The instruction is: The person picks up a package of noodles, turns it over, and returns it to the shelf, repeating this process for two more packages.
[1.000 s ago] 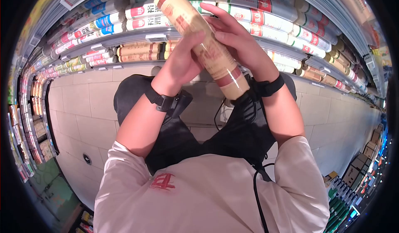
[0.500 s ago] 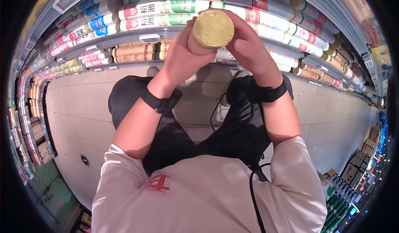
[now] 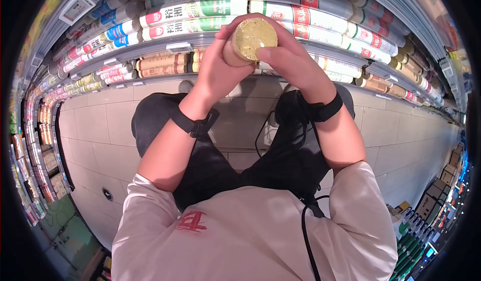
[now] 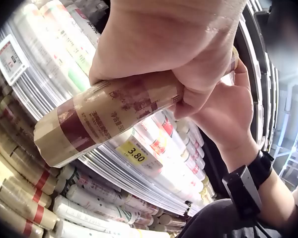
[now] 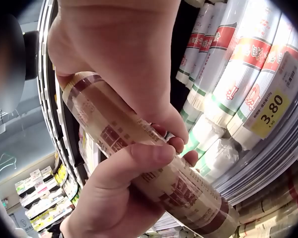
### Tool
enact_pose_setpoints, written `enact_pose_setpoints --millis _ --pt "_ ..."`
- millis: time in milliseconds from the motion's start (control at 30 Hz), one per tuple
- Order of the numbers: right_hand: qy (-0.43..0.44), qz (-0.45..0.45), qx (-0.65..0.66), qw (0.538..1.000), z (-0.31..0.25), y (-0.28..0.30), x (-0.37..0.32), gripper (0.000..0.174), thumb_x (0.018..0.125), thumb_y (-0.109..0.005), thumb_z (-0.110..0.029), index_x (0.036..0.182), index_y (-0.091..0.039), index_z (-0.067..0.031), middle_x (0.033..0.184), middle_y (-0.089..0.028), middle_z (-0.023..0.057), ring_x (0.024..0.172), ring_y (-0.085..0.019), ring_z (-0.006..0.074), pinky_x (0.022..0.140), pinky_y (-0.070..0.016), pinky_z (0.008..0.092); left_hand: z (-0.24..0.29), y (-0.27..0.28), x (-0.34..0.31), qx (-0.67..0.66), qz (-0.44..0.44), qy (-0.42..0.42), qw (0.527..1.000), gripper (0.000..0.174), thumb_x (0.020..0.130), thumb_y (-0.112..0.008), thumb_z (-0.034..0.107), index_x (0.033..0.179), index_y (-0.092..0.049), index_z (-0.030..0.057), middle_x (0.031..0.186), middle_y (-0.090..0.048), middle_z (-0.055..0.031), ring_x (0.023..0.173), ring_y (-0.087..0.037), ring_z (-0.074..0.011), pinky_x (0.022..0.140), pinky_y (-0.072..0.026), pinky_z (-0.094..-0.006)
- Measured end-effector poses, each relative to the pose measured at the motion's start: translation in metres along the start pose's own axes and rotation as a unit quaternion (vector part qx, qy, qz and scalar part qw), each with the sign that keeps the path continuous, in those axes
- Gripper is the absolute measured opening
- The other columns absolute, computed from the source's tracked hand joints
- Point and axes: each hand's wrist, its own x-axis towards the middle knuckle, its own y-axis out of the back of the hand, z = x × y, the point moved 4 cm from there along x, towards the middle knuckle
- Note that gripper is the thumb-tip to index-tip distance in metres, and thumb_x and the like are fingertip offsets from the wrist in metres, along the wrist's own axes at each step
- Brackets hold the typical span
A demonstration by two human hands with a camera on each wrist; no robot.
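A cylindrical pack of dried noodles (image 3: pixel 247 30), in tan wrapping with dark red bands and printing, is held up between both hands. Its yellowish round end faces the head camera. My left hand (image 3: pixel 220 65) grips the side of the pack, and the right wrist view shows its thumb (image 5: pixel 149 154) across the print. At the upper end, my right hand (image 3: pixel 293 55) curls its fingers round the far side, while its thumb lies against the end face. Seen from the left wrist, the pack's lower end (image 4: pixel 52 141) sticks out beyond the left hand, close to the shelf front.
Shelves hold rows of similar packs (image 3: pixel 185 28) in white, green and red wrapping just ahead. Tan packs (image 3: pixel 163 63) lie on a lower shelf. A price tag (image 4: pixel 135 152) reading 3.80 hangs on the shelf edge. Below are the person's knees (image 3: pixel 155 115) and the tiled floor (image 3: pixel 90 125).
The pack has turned from slanting lengthwise across the view to pointing its round end at the head camera. Since half a second ago, the right thumb has moved onto that end.
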Motion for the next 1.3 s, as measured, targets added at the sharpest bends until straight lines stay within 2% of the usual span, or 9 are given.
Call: enact_pose_setpoints --millis 33,133,233,300,400,600,700,800,1300 --pt "0.008 0.000 0.007 1.000 0.002 0.000 0.001 0.048 0.089 -0.058 -0.015 0.133 -0.050 -0.0002 0.125 -0.062 0.0101 0.115 -0.058 0.0182 0.099 -0.0455 0.0332 -0.002 0.000 0.000 0.008 0.003 0.004 1.000 0.062 0.072 -0.079 0.004 0.128 -0.054 0.0008 0.113 -0.068 -0.0108 0.105 -0.066 -0.0200 0.089 -0.0529 -0.0324" --pt "0.023 0.002 0.023 0.999 0.010 0.003 0.003 0.046 0.089 -0.056 -0.017 0.132 -0.051 -0.0010 0.124 -0.063 0.0105 0.116 -0.058 0.0193 0.099 -0.0455 0.0339 0.002 0.000 0.000 0.025 0.024 -0.030 0.999 0.043 0.077 -0.071 -0.002 0.118 -0.060 0.0020 0.107 -0.067 -0.0051 0.098 -0.064 -0.0135 0.084 -0.0526 -0.0292" --pt "0.019 0.007 0.022 1.000 0.011 0.006 0.003 0.045 0.089 -0.054 -0.019 0.130 -0.053 -0.0016 0.124 -0.063 0.0106 0.117 -0.058 0.0199 0.100 -0.0456 0.0345 -0.004 0.000 0.001 0.017 0.010 0.001 1.000 0.061 0.072 -0.080 0.005 0.127 -0.055 0.0002 0.115 -0.067 -0.0116 0.106 -0.065 -0.0196 0.090 -0.0522 -0.0321" --pt "0.017 0.009 0.013 1.000 0.008 0.004 0.002 0.044 0.089 -0.052 -0.020 0.129 -0.054 -0.0021 0.124 -0.063 0.0105 0.117 -0.058 0.0198 0.100 -0.0455 0.0343 -0.005 0.001 0.002 0.003 0.003 0.007 1.000 0.061 0.072 -0.080 0.005 0.127 -0.055 -0.0007 0.115 -0.067 -0.0118 0.107 -0.064 -0.0190 0.090 -0.0519 -0.0320" --pt "-0.008 0.028 0.012 1.000 0.011 0.003 0.003 0.057 0.084 -0.058 -0.040 0.125 -0.054 -0.0004 0.127 -0.059 0.0147 0.121 -0.055 0.0256 0.106 -0.0397 0.0382 -0.001 0.000 0.000 -0.013 0.010 0.016 1.000 0.062 0.071 -0.081 0.005 0.127 -0.055 -0.0020 0.117 -0.066 -0.0126 0.109 -0.064 -0.0186 0.092 -0.0513 -0.0318" --pt "-0.019 0.035 0.013 0.999 0.013 0.005 0.003 0.054 0.084 -0.058 -0.040 0.122 -0.055 -0.0013 0.122 -0.059 0.0153 0.118 -0.055 0.0253 0.103 -0.0405 0.0373 -0.012 0.002 0.001 0.022 0.023 -0.009 0.999 0.070 0.071 -0.082 0.006 0.133 -0.051 -0.0041 0.120 -0.065 -0.0144 0.111 -0.063 -0.0199 0.094 -0.0504 -0.0319" --pt "0.015 0.009 0.044 0.999 0.012 0.005 0.003 0.038 0.091 -0.052 -0.020 0.125 -0.055 -0.0024 0.120 -0.062 0.0081 0.114 -0.057 0.0173 0.100 -0.0435 0.0325 -0.013 0.002 0.001 0.040 0.016 -0.003 0.999 0.073 0.071 -0.083 0.007 0.134 -0.050 -0.0050 0.121 -0.065 -0.0148 0.111 -0.063 -0.0201 0.094 -0.0505 -0.0319" --pt "-0.014 0.033 0.018 0.999 0.005 0.002 0.001 0.051 0.087 -0.058 -0.041 0.120 -0.056 -0.0017 0.122 -0.059 0.0131 0.114 -0.056 0.0223 0.100 -0.0420 0.0344 -0.009 -0.001 0.002 0.024 0.013 -0.004 1.000 0.075 0.071 -0.084 0.008 0.135 -0.049 -0.0052 0.121 -0.065 -0.0155 0.111 -0.063 -0.0201 0.094 -0.0508 -0.0319" --pt "-0.024 0.037 0.032 0.999 0.009 0.003 0.003 0.045 0.085 -0.061 -0.036 0.115 -0.056 -0.0022 0.116 -0.059 0.0113 0.108 -0.057 0.0190 0.094 -0.0442 0.0310 0.002 -0.001 0.001 0.039 0.032 -0.054 0.997 0.058 0.072 -0.083 0.007 0.123 -0.057 0.0019 0.110 -0.068 -0.0112 0.100 -0.067 -0.0206 0.086 -0.0529 -0.0323"
